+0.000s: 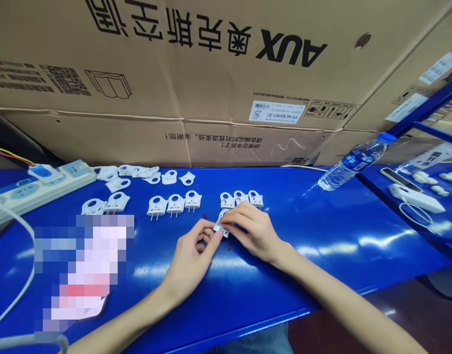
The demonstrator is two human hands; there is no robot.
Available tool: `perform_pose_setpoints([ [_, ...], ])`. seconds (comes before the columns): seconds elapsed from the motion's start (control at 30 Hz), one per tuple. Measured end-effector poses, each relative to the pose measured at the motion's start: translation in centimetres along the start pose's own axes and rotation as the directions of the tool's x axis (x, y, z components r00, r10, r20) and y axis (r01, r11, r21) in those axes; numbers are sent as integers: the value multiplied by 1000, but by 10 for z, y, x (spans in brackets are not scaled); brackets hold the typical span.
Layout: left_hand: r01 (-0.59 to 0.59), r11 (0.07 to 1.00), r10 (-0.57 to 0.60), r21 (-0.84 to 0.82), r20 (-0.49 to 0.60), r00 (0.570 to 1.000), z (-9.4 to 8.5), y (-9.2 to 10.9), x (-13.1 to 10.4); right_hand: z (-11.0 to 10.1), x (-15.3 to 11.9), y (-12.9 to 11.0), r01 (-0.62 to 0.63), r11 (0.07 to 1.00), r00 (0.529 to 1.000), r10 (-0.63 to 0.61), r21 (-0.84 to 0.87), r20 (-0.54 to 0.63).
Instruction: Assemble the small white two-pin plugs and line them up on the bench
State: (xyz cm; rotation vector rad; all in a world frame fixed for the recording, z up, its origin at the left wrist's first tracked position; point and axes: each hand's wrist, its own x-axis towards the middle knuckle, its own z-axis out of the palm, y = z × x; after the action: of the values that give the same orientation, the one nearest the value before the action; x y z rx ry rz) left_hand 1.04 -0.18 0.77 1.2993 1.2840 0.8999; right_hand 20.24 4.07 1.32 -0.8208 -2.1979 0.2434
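Note:
Pinched between the thumb and fingers of my left hand (191,255) is a white plug housing (220,228) with a round finger ring at its top. Over the same housing my right hand (256,230) is bent, thumb and fingertips drawn together; anything small between them is hidden. Just beyond my hands, three white ring-topped plugs (241,197) stand in a row. To the left, three more plugs with metal pins (176,203) lie in a row. Two tiny red parts (229,248) lie on the blue tabletop (285,275) near my fingers.
Several white ring-shaped housings (169,177) lie at the back left, beside a power strip (45,187). A blurred-out pinkish object (89,270) lies at left. A water bottle (354,162) leans at right, near a white device (415,197). A large cardboard box (196,78) walls off the back.

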Motion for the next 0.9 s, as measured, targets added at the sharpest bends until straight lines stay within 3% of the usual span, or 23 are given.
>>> perform_pose_setpoints([
  [0.13,-11,1000,10,18,19,1000,0,0,-1,1,0,-1,33,999,998,-34,-27,-45],
  [0.37,13,1000,-13,-10,4,1000,0,1,-1,-2,1,-2,-79,993,997,79,-91,6],
  [0.53,13,996,-19,-91,-66,998,-2,-1,3,-4,2,-2,-117,991,993,117,-72,0],
  [0.9,-13,989,-3,-145,-111,994,-2,-4,6,1,0,-5,-50,993,999,51,-103,8],
])
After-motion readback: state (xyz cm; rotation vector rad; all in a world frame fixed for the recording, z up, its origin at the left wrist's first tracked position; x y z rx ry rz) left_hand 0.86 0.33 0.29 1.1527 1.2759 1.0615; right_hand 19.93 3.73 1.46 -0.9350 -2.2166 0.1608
